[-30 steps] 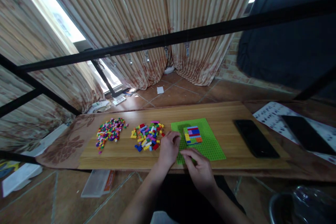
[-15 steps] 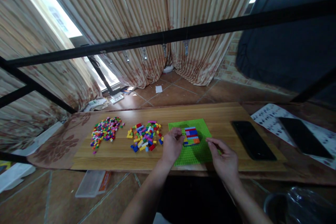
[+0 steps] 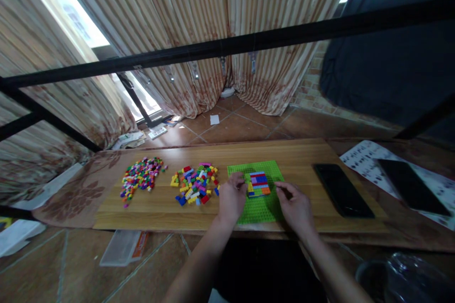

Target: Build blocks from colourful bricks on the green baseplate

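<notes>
A green studded baseplate (image 3: 256,213) lies on the wooden board, and a block of multicoloured bricks (image 3: 259,184) sits on it. Just left of that block is my left hand (image 3: 232,199), over the plate's left part, its thumb and fingertips pinched together. On the other side, my right hand (image 3: 294,206) is at the plate's right edge with thumb and index finger close together. Whatever either pinch holds is too small to make out.
Larger loose bricks (image 3: 196,183) lie left of the plate, with a heap of small pieces (image 3: 141,178) farther left. A black phone (image 3: 343,190) is on the board's right. Beyond it, a dark tablet (image 3: 414,186) rests on a printed sheet (image 3: 364,156).
My right hand has moved left, nearer the brick block and over the plate's right edge. My left hand has shifted slightly left.
</notes>
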Motion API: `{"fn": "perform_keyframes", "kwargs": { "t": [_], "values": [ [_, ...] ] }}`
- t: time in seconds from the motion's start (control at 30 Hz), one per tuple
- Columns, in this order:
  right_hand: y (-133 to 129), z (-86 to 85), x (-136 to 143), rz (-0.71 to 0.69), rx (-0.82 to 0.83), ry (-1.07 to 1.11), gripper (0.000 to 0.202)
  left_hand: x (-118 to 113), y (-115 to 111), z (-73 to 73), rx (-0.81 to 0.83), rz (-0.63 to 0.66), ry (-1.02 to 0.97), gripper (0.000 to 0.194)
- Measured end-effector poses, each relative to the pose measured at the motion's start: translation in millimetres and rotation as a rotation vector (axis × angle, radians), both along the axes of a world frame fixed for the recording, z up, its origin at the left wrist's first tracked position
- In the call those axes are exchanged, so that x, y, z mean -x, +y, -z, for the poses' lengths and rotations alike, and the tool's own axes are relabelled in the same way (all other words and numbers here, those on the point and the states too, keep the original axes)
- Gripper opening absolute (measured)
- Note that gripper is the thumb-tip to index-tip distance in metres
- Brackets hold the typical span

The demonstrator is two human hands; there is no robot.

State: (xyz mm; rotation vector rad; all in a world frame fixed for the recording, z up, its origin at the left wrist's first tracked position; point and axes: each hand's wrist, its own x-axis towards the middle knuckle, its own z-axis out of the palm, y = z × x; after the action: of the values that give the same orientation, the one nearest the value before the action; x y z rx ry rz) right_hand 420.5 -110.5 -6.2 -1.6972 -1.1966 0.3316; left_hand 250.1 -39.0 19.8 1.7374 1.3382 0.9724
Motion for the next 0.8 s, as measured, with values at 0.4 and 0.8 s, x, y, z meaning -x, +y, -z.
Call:
{"fn": "perform_keyframes", "kwargs": {
  "t": [0.4,0.8],
  "values": [
    [-1.6,3.7,5.0,-0.027,0.016,-0.006,0.026,-10.3,-9.8,-8.3,-0.102,-0.059,0.294,0.034],
    [-0.9,1.7,3.7,-0.02,0.033,0.03,0.027,-7.2,-3.2,-2.4,0.089,-0.076,-0.037,0.03]
  ]
}}
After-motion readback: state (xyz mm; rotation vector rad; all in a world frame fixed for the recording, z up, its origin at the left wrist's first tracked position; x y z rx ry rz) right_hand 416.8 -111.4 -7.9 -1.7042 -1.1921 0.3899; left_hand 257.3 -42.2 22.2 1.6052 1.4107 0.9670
